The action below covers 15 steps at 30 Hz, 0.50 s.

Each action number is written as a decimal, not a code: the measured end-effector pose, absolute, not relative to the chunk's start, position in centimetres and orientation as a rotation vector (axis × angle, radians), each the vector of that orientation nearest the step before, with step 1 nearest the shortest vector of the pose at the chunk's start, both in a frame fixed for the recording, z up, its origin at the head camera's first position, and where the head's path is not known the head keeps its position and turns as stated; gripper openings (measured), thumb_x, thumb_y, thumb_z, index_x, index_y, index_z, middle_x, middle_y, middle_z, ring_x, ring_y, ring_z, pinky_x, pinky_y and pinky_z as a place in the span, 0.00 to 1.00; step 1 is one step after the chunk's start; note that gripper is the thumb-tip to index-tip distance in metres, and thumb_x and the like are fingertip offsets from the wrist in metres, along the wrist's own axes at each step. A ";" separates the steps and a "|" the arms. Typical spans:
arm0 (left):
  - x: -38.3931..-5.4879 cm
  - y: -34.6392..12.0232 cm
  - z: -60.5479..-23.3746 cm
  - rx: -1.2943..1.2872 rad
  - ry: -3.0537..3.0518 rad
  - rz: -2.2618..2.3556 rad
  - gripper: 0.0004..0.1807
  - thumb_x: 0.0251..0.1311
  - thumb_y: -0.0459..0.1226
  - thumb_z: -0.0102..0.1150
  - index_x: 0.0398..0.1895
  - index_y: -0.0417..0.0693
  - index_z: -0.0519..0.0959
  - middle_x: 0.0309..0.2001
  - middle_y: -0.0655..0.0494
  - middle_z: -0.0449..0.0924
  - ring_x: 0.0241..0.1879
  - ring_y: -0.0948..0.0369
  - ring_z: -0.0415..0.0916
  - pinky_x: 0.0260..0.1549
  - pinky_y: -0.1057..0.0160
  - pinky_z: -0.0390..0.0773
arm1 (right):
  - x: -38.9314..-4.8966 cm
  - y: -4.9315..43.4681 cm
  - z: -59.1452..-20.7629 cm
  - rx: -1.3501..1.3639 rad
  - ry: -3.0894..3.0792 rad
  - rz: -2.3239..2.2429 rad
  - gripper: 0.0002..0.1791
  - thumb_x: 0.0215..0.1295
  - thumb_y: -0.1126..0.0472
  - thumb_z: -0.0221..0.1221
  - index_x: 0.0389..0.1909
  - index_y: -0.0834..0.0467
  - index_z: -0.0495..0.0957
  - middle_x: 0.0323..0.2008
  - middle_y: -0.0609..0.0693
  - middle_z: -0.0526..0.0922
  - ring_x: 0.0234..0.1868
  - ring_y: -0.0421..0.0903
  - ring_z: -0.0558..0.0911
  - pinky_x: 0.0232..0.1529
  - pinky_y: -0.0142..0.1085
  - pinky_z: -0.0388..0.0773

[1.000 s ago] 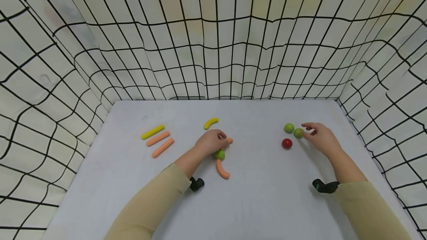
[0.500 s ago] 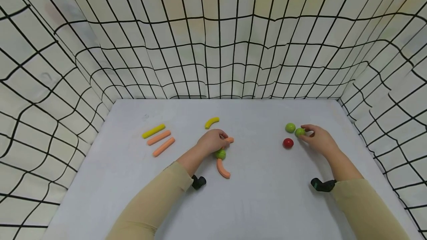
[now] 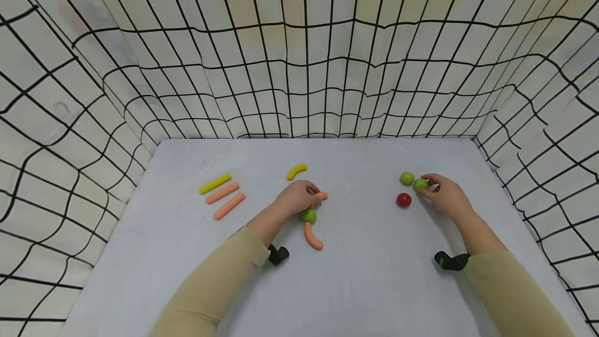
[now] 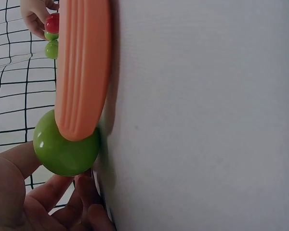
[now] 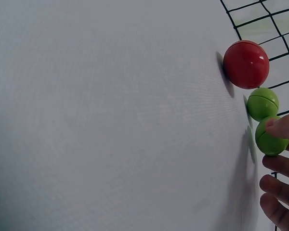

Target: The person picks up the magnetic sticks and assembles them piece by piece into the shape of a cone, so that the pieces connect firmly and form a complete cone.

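Observation:
My left hand (image 3: 296,197) pinches an orange rod (image 3: 323,196) between thumb and fingers; most of that rod is hidden by the hand. Just in front of the hand a green ball (image 3: 309,216) lies on the table, and a curved orange rod (image 3: 313,236) meets it. Close up in the left wrist view, this rod's ridged end (image 4: 82,72) touches the ball (image 4: 66,149), with my fingers behind. At the right, my right hand (image 3: 446,196) pinches another green ball (image 5: 270,137) with thumb and index finger. It sits beside a second green ball (image 3: 406,178) and a red ball (image 3: 404,200).
A straight yellow rod (image 3: 215,183) and two straight orange rods (image 3: 222,193) lie side by side at the left. A curved yellow rod (image 3: 297,171) is behind my left hand. Black netting (image 3: 306,61) over pale walls borders the white table (image 3: 365,280).
My right index finger has come down from above the green ball, so thumb and finger now hold it. The left hand stays in place on the orange rod.

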<state>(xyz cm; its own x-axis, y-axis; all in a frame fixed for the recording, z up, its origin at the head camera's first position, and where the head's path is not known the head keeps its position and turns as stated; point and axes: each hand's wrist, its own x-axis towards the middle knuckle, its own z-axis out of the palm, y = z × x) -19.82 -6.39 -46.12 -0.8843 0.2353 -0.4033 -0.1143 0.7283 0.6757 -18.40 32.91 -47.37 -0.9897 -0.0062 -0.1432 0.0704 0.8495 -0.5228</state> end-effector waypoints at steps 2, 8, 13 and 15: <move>-19.8 -6.5 -46.1 0.089 2.453 1.016 0.15 0.63 0.43 0.64 0.50 0.48 0.80 0.40 0.55 0.78 0.32 0.59 0.74 0.32 0.64 0.73 | -18.3 32.8 -47.3 0.053 2.901 -0.821 0.28 0.69 0.52 0.60 0.65 0.61 0.69 0.55 0.64 0.75 0.48 0.57 0.76 0.39 0.44 0.77; -19.9 -6.7 -46.4 0.097 2.441 1.042 0.16 0.63 0.43 0.64 0.51 0.48 0.79 0.41 0.54 0.78 0.34 0.58 0.74 0.33 0.63 0.73 | -18.1 32.7 -46.7 0.044 2.931 -0.827 0.28 0.70 0.52 0.60 0.65 0.62 0.69 0.55 0.64 0.75 0.48 0.59 0.76 0.38 0.45 0.75; -20.1 -6.7 -46.6 0.103 2.437 1.056 0.15 0.62 0.43 0.64 0.50 0.49 0.79 0.42 0.54 0.78 0.34 0.58 0.74 0.33 0.63 0.73 | -18.1 32.2 -46.0 0.062 2.938 -0.833 0.28 0.70 0.51 0.59 0.65 0.60 0.69 0.55 0.63 0.76 0.47 0.57 0.75 0.37 0.42 0.74; -20.1 -6.7 -46.6 0.104 2.436 1.058 0.15 0.63 0.43 0.64 0.50 0.49 0.79 0.42 0.54 0.78 0.34 0.58 0.74 0.33 0.63 0.73 | -18.1 31.9 -45.8 0.064 2.942 -0.833 0.28 0.70 0.51 0.59 0.66 0.60 0.69 0.55 0.63 0.76 0.46 0.57 0.75 0.36 0.42 0.75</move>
